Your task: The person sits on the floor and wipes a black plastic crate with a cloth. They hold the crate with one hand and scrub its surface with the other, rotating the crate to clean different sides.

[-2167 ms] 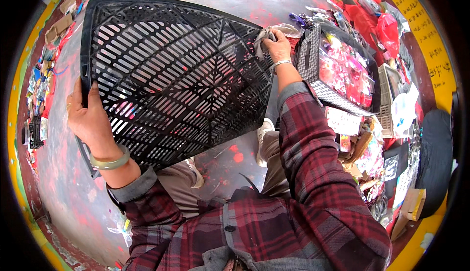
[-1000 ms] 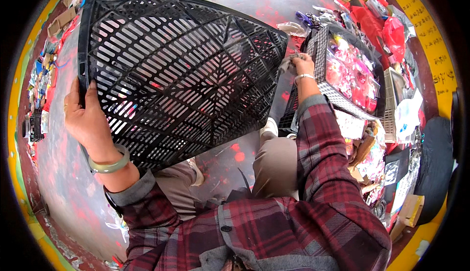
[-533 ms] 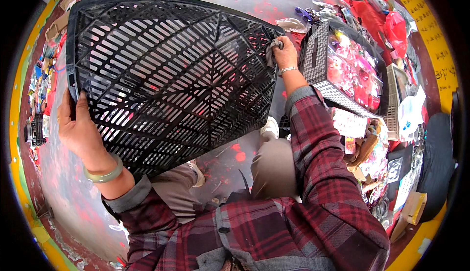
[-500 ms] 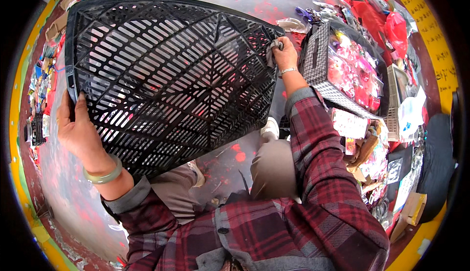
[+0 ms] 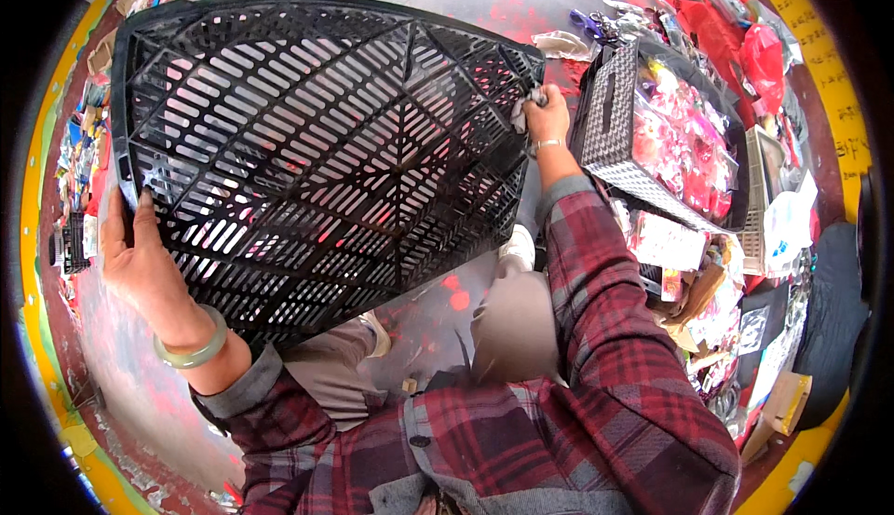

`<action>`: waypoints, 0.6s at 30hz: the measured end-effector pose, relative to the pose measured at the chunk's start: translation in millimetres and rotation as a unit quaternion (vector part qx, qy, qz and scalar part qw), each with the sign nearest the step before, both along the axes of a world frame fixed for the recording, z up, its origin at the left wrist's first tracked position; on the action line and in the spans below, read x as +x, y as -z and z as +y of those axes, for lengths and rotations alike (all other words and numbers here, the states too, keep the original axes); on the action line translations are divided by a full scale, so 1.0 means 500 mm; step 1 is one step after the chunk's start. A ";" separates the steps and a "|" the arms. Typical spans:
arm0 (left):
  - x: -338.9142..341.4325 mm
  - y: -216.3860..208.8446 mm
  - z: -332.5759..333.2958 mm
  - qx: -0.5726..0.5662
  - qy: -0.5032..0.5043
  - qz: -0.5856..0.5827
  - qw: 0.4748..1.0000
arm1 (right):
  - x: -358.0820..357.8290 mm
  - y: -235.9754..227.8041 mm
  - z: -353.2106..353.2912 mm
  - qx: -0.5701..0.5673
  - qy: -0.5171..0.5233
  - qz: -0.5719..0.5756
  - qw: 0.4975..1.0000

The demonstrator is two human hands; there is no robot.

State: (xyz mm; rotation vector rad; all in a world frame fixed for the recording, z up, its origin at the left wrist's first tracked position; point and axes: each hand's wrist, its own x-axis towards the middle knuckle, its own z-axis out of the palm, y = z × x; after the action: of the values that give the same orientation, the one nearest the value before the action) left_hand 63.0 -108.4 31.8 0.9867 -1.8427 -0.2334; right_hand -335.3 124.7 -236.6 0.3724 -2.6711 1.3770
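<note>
A large black slatted plastic crate (image 5: pixel 399 169) is held up in front of me, tilted, with the floor and red patches showing through its slots. My left hand (image 5: pixel 154 277), with a pale green bangle at the wrist, grips the crate's left rim between thumb and fingers. At the opposite end, near the crate's right corner, my right hand (image 5: pixel 549 120) is closed round a small crumpled grey cloth (image 5: pixel 521 115) and presses it against the crate's edge. The fingertips of my right hand are partly hidden.
To the right stands a grey woven-pattern basket (image 5: pixel 610 110) filled with pink and red packaged goods. A beige basket (image 5: pixel 756 208), cardboard pieces and plastic bags lie beyond it. Red bags (image 5: pixel 764 59) are heaped at far right. More small goods line the left edge.
The crate's left end has shifted slightly left with my left hand. My right hand and the cloth have moved a little down along the right edge.
</note>
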 end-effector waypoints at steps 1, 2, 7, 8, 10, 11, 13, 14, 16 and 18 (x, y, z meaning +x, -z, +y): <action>-0.002 0.000 0.004 0.003 -0.003 -0.005 1.000 | 0.002 0.014 0.008 -0.002 0.008 -0.004 1.000; -0.007 -0.008 0.007 -0.028 -0.021 -0.032 0.999 | -0.010 0.022 0.003 0.030 0.010 0.072 0.997; -0.017 -0.015 0.012 -0.025 0.016 -0.013 0.999 | -0.027 0.031 0.014 -0.045 0.043 -0.051 0.997; -0.020 -0.012 0.011 -0.026 0.013 -0.015 0.999 | -0.043 0.040 0.033 -0.084 0.038 -0.098 0.991; -0.005 -0.010 0.006 -0.020 0.002 -0.018 1.000 | -0.035 0.026 0.048 -0.238 0.051 -0.183 0.953; 0.001 -0.010 0.004 -0.017 -0.003 -0.019 1.000 | -0.026 0.019 0.068 -0.342 0.050 -0.260 0.902; 0.002 -0.007 0.003 -0.048 0.009 -0.029 0.998 | 0.016 -0.011 0.091 -0.373 -0.029 -0.243 0.895; -0.005 -0.008 0.011 -0.023 0.010 -0.010 1.000 | 0.034 -0.019 0.098 -0.359 -0.073 -0.216 0.905; -0.012 -0.016 0.029 -0.016 0.002 -0.008 1.000 | 0.083 -0.042 0.077 -0.291 -0.137 -0.151 0.935; -0.011 -0.023 0.037 -0.048 -0.013 -0.038 0.998 | 0.131 -0.061 0.039 -0.175 -0.134 -0.046 0.974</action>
State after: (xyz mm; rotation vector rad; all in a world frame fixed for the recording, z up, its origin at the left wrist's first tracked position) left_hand 57.3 -90.1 43.4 0.9637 -1.8920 -0.0927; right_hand -269.7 144.0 -206.3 0.6612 -2.4405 1.9461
